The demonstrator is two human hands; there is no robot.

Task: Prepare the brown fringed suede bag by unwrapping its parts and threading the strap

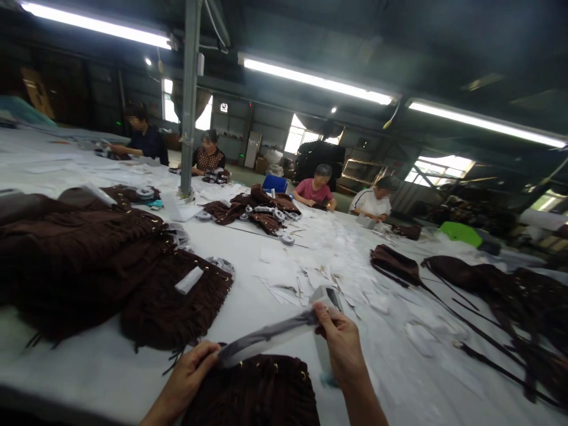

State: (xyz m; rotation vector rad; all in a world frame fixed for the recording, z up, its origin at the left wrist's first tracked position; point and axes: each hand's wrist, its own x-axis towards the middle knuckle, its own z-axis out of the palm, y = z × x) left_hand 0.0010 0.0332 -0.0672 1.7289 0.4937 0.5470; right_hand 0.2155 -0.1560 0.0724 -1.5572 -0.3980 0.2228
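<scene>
Strip (268, 335), seemingly film-wrapped, spans left grip (193, 368) to right grip (342, 336), both pinching it.

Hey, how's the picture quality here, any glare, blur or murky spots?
Head view: ceiling tubes and windows glare white; head view, nearer: the left hand and right hand look fairly clear, the brown piece below them loses detail in darkness, the white table looks smeared toward the right.

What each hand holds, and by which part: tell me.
A film-wrapped strap, pinched near one visible end by the left hand and near the other by the right hand, thumb against fingers.
</scene>
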